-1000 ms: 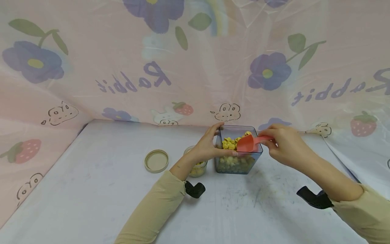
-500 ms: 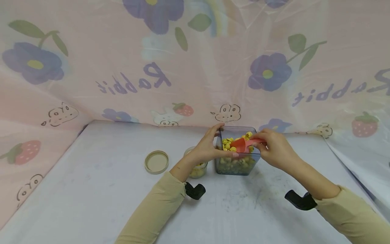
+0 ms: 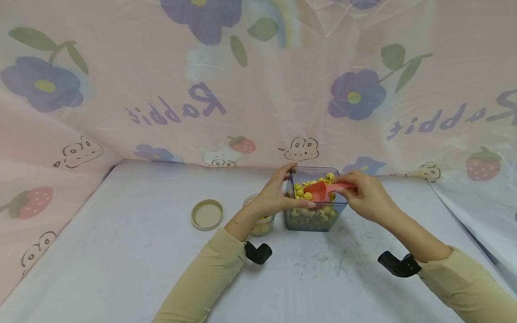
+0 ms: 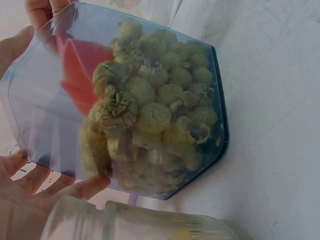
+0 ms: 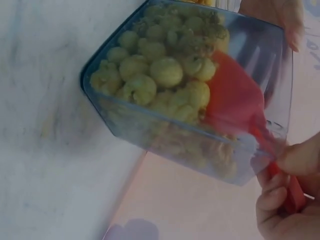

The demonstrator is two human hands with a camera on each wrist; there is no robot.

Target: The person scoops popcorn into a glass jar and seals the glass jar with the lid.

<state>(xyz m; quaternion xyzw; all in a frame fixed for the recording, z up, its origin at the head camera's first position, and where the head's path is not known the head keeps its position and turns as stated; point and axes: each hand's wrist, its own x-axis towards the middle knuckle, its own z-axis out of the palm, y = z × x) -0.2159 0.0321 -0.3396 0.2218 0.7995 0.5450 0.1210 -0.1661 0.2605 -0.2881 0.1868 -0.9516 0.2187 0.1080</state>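
On the white-covered table [image 3: 121, 242], a clear blue-tinted bin [image 3: 311, 172] stands by the printed backdrop [image 3: 282, 89], partly filled with yellow popcorn [image 3: 300, 192]. The right hand [image 3: 365, 195] has its fingers closed about the handle of a coral-pink scoop [image 3: 319, 192], whose bowl rests among the pieces inside. The left hand [image 3: 271, 196] spans the bin's left side, spread wide—thumb along the near rim, fingers at the far one—and grips it. To my eye, a shallow, slightly tilted push suits such light, round pieces, with the scoop levelled before it clears the rim. A glass jar [image 3: 261, 228] stands just beside the bin, half hidden under the left wrist—that arm blocks its mouth. Its lid [image 3: 207, 214] lies apart, farther left.
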